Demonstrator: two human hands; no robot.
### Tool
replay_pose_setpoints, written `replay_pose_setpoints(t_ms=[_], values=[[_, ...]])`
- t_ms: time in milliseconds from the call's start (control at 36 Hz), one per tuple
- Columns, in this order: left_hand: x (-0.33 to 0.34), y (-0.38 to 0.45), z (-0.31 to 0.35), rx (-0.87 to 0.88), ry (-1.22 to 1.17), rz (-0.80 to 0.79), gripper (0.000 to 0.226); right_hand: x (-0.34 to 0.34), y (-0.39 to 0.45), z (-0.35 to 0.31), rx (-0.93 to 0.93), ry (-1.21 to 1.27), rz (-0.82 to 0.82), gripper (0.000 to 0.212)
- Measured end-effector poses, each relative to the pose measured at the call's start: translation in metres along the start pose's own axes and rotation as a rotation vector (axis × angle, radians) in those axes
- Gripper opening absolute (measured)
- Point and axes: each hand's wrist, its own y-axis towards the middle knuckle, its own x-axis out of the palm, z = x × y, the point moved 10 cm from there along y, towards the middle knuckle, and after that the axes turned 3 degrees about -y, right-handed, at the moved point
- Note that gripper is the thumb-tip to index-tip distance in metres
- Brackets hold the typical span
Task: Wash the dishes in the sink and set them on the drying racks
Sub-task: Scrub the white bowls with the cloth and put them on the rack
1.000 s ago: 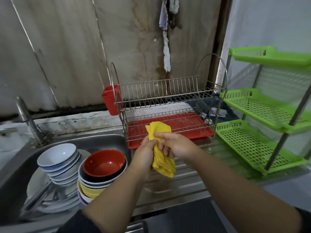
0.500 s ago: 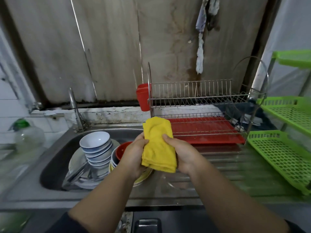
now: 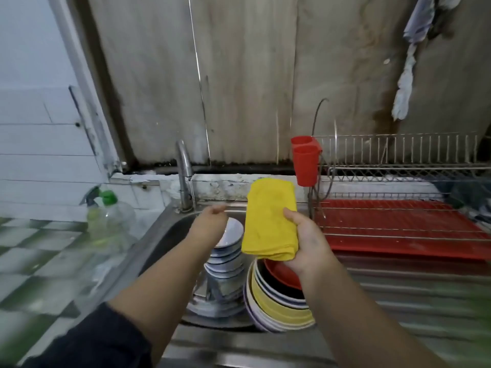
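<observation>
R hand (image 3: 308, 243) grips a folded yellow cloth (image 3: 269, 221), thumb across its front, fingers curled behind, held up over the sink (image 3: 164, 235). L hand (image 3: 210, 219) holds nothing, fingers loosely out toward the tap (image 3: 184, 171), w/ a thin stream of water running just beyond the fingertips. Dishes sit in the sink below both forearms: stack of white bowls (image 3: 225, 258) under the L wrist, beside it a pile of wider bowls (image 3: 279, 301) w/ a red bowl (image 3: 281, 274) on top, partly hidden by the R wrist. Wire drying rack (image 3: 398, 166) w/ red tray (image 3: 398, 229) stands right of the sink, red cup holder (image 3: 305, 160) hung on its near end. Green-capped bottle (image 3: 111, 216) on the tiled counter at left, blurred
</observation>
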Motion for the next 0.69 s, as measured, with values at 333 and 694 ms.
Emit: replay_pose_setpoints(t_ms=[333, 694], values=[[-0.023, 0.074, -0.087, -0.215, 0.399, -0.094, 0.055, 0.01, 0.052, 0.023, -0.134, 0.108, 0.075, 0.034], [-0.023, 0.094, -0.076, -0.136, 0.169, -0.15, 0.048, 0.007, 0.049, 0.017, -0.18, 0.014, 0.135, 0.029]])
